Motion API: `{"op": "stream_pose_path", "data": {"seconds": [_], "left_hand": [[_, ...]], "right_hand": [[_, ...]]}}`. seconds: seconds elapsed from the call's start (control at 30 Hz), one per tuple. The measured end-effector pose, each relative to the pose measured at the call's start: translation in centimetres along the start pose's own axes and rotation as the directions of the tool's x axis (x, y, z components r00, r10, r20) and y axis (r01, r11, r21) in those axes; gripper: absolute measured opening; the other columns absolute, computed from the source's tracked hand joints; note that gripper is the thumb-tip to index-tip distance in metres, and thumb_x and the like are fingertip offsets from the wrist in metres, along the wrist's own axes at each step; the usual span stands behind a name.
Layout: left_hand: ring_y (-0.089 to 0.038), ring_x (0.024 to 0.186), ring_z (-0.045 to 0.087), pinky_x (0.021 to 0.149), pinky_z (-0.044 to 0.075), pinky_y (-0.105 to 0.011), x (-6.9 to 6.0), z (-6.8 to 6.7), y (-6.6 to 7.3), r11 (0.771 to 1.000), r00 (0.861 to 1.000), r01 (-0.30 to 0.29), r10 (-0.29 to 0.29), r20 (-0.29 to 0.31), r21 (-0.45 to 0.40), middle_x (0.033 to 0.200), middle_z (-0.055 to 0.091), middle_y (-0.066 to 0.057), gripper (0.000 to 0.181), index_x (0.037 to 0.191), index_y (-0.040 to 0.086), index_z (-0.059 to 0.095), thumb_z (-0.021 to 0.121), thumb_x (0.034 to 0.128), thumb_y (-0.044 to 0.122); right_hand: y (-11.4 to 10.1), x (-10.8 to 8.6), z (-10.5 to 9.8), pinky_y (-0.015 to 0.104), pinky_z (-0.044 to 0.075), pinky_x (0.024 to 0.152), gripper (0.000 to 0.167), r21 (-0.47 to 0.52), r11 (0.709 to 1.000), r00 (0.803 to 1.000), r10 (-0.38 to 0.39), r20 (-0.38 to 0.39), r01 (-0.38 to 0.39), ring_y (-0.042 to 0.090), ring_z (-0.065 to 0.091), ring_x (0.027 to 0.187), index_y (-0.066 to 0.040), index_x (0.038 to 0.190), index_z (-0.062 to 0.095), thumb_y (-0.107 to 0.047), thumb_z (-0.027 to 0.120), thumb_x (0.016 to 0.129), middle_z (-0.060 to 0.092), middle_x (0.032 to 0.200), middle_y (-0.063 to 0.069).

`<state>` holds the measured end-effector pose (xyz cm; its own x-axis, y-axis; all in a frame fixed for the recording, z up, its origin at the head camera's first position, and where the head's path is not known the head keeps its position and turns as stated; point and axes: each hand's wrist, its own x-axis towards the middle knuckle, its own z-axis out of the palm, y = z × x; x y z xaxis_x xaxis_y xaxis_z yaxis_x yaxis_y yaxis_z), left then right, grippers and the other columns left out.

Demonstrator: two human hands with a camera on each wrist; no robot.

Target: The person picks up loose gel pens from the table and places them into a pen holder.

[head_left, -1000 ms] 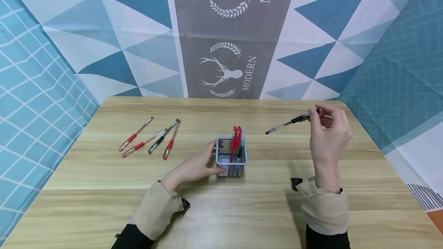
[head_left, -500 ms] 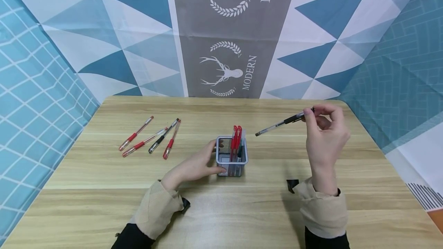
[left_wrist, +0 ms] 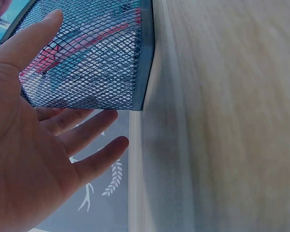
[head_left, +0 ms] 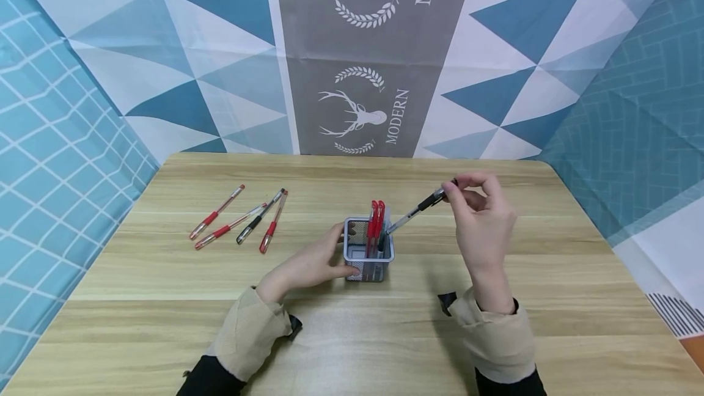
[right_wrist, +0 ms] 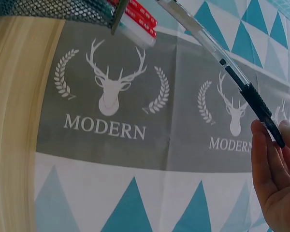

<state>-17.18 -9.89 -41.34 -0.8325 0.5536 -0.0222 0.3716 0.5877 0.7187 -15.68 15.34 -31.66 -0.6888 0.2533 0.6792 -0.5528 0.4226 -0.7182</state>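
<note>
Wooden table (head_left: 374,347), far left: red gel pen (head_left: 209,219) lying flat, capped. Next right, second red gel pen (head_left: 222,231), its slim end at the black gel pen (head_left: 258,219); then third red gel pen (head_left: 269,231), tail end near the black one's. Left hand (head_left: 313,264) spread wide round the mesh pen holder (head_left: 371,272), thumb on near side, fingers round the left/far side, holding it upright on the table. Inside, right half: two red pens (head_left: 374,220) and a dark pen (head_left: 381,246), standing. Right of that, black-grip pen (head_left: 428,202), tilted, lower end at the holder's right rim; touching or not, can't tell. Right hand (head_left: 484,225) pinches its upper end, thumb and fingertips narrow. Behind: deer-print backdrop (head_left: 357,47).
</note>
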Motion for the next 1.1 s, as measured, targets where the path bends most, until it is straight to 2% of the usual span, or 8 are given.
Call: {"op": "stream_pose_path", "data": {"seconds": [0.23,0.37,0.47,0.67,0.93,1.1], "left_hand": [[-0.023,0.130,0.035,0.107,0.031,-0.042,0.0,0.0,0.0,1.000,1.000,0.013,-0.013,0.004,0.000,0.143,0.035,-0.006,0.094,0.145,0.017,0.012,0.069,0.0750,0.044],[-0.023,0.130,0.035,0.107,0.031,-0.043,0.0,0.0,0.0,1.000,1.000,0.015,-0.015,0.007,-0.001,0.143,0.036,-0.006,0.095,0.145,0.017,0.012,0.069,0.0748,0.045],[-0.024,0.129,0.036,0.106,0.032,-0.043,0.0,0.0,0.0,1.000,1.000,0.016,-0.016,0.004,0.004,0.142,0.036,-0.006,0.095,0.145,0.018,0.013,0.069,0.0743,0.046],[-0.024,0.128,0.038,0.105,0.034,-0.044,0.0,0.0,-0.1,1.000,1.000,0.015,-0.015,-0.005,0.003,0.143,0.036,-0.007,0.095,0.145,0.018,0.013,0.069,0.0745,0.046],[-0.022,0.127,0.039,0.105,0.034,-0.043,0.0,0.1,-0.2,1.000,1.000,0.003,-0.004,-0.002,-0.024,0.141,0.039,-0.007,0.094,0.145,0.019,0.013,0.069,0.0750,0.044],[-0.023,0.126,0.041,0.104,0.036,-0.042,0.0,0.0,-0.1,1.000,1.000,0.000,0.000,-0.001,-0.027,0.140,0.040,-0.009,0.093,0.145,0.018,0.013,0.070,0.0753,0.044]], "right_hand": [[-0.2,-0.8,1.2,0.010,0.046,0.055,0.016,-0.116,0.988,0.993,-0.093,0.076,0.101,0.002,0.059,0.063,-0.002,0.090,0.065,-0.010,0.071,0.078,0.067,0.079,0.007],[-0.3,-1.3,2.0,0.011,0.046,0.057,0.016,-0.185,0.966,0.979,-0.155,0.133,0.178,0.010,0.060,0.063,-0.004,0.088,0.066,-0.013,0.072,0.076,0.068,0.078,0.006],[-0.3,-1.7,2.7,0.015,0.047,0.055,0.017,-0.220,0.950,0.965,-0.184,0.185,0.223,0.011,0.060,0.062,-0.005,0.087,0.066,-0.015,0.073,0.076,0.068,0.078,0.004],[-0.2,-2.5,3.9,0.023,0.050,0.052,0.016,-0.223,0.941,0.943,-0.191,0.274,0.256,0.009,0.059,0.061,-0.006,0.085,0.067,-0.016,0.074,0.075,0.067,0.075,0.002],[-0.2,-3.1,4.9,0.024,0.050,0.050,0.013,-0.214,0.935,0.913,-0.194,0.360,0.283,0.007,0.056,0.059,-0.006,0.085,0.066,-0.012,0.073,0.076,0.065,0.074,0.002],[-0.2,-3.5,5.3,0.022,0.051,0.054,0.013,-0.206,0.938,0.900,-0.179,0.398,0.278,0.007,0.057,0.061,-0.005,0.086,0.067,-0.011,0.072,0.076,0.066,0.076,0.002]]}}
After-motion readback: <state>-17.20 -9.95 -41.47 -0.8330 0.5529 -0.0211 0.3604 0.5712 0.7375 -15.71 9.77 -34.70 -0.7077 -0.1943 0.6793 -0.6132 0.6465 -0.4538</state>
